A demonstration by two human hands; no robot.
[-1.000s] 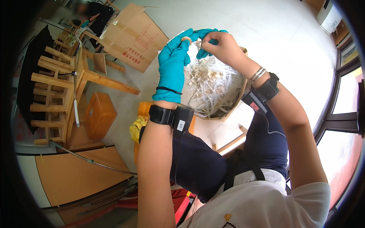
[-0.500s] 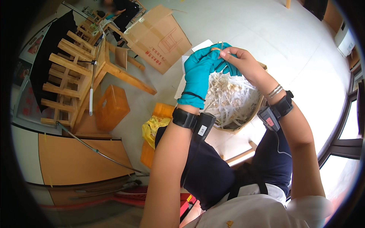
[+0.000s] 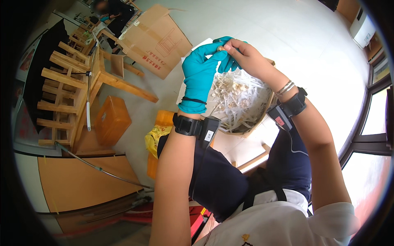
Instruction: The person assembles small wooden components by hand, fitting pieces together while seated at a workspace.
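My left hand (image 3: 201, 74) wears a teal rubber glove and is raised over a round basket (image 3: 262, 117). My right hand (image 3: 246, 55) is bare and meets the left fingertips above the basket. Between the two sets of fingers sits a small pale brown piece (image 3: 221, 48), pinched from both sides. The basket is full of thin white stalks with small pale caps (image 3: 236, 96), like slender mushrooms. It rests near my knees. Both wrists carry black bands.
A large flat cardboard box (image 3: 154, 39) lies on the grey floor behind the basket. Wooden chairs and frames (image 3: 72, 82) stand stacked at the left, with an orange crate (image 3: 111, 119) beside them. A yellow bag (image 3: 158, 137) lies by my left knee. Another person (image 3: 111, 10) is at the far top left.
The view has swung, so my hands and the basket sit a little further right. My hands stay joined at the fingertips above the basket throughout.
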